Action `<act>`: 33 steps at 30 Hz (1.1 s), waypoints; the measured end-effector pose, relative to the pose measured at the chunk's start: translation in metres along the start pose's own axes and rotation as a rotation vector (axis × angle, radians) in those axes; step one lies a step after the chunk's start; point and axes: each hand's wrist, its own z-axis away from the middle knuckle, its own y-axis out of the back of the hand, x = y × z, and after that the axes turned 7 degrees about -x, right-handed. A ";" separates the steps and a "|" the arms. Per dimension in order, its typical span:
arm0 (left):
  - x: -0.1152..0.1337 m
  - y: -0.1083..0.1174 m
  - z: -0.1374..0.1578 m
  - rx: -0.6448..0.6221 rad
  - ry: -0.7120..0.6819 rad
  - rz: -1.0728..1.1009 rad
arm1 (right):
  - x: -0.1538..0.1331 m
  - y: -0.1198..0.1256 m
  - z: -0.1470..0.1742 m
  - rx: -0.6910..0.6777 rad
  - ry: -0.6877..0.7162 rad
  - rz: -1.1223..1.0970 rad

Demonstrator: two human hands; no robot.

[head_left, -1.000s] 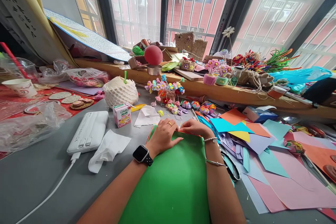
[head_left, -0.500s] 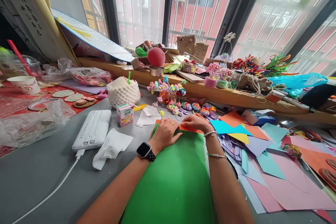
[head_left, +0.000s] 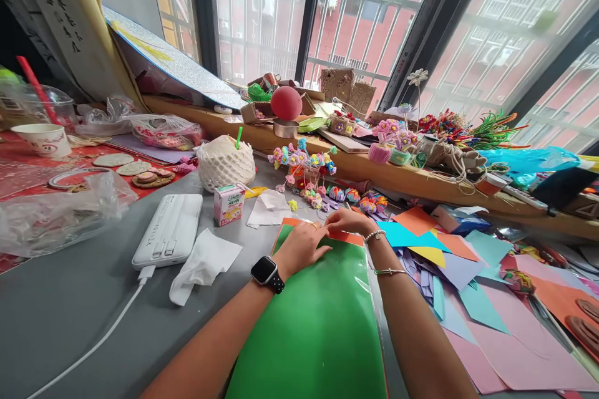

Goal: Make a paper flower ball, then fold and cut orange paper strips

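Note:
A large glossy green sheet [head_left: 311,318] lies on the grey table in front of me, with orange paper [head_left: 350,238] showing along its far edge. My left hand [head_left: 302,246] rests on the green sheet near that edge, its thumb stretched out apart from the fingers. Beside it, my right hand [head_left: 347,222] is closed at the orange paper's far edge, the fingertips bent down and partly hidden. The fingertips of both hands nearly meet.
A white power bank [head_left: 168,230] with a cable, tissues [head_left: 206,262], a small drink carton [head_left: 229,204] and a netted coconut [head_left: 226,164] stand left. Crocheted flowers [head_left: 304,162] are behind my hands. Coloured paper pieces [head_left: 468,268] spread on the right.
The view has shifted slightly, so the scene sits a little further right. My right hand has moved closer to the left along the orange edge; my left hand stays on the sheet.

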 end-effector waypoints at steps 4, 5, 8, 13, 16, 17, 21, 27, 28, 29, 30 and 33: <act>-0.001 0.000 0.000 -0.007 0.015 0.038 | -0.005 0.007 0.000 0.049 -0.011 0.054; -0.001 0.000 0.000 -0.015 0.015 0.042 | -0.006 0.009 -0.001 0.059 -0.015 0.063; -0.001 0.001 0.001 -0.025 0.016 0.028 | -0.008 0.017 -0.003 0.095 -0.023 0.087; 0.001 0.002 0.003 -0.012 0.003 0.004 | -0.013 0.039 -0.007 0.195 -0.035 0.119; 0.002 0.002 0.003 -0.022 -0.005 0.010 | -0.016 0.057 -0.005 0.297 -0.048 0.134; 0.003 0.002 0.002 -0.025 -0.008 0.011 | -0.017 0.063 -0.004 0.341 -0.053 0.138; 0.003 0.000 0.002 -0.017 -0.019 0.013 | -0.022 0.090 0.006 0.515 -0.061 0.147; 0.008 -0.004 0.004 -0.068 -0.070 0.050 | -0.039 0.142 0.049 0.992 -0.047 0.144; 0.008 -0.004 0.004 -0.079 -0.085 0.060 | -0.044 0.151 0.061 1.074 -0.036 0.137; 0.007 -0.005 0.004 -0.079 -0.091 0.065 | -0.049 0.159 0.073 1.154 -0.012 0.128; 0.006 -0.005 0.003 -0.074 -0.082 0.064 | -0.054 0.165 0.087 1.241 0.039 0.106; -0.005 -0.004 0.001 -0.035 0.071 0.015 | -0.068 0.166 0.126 1.533 0.244 -0.025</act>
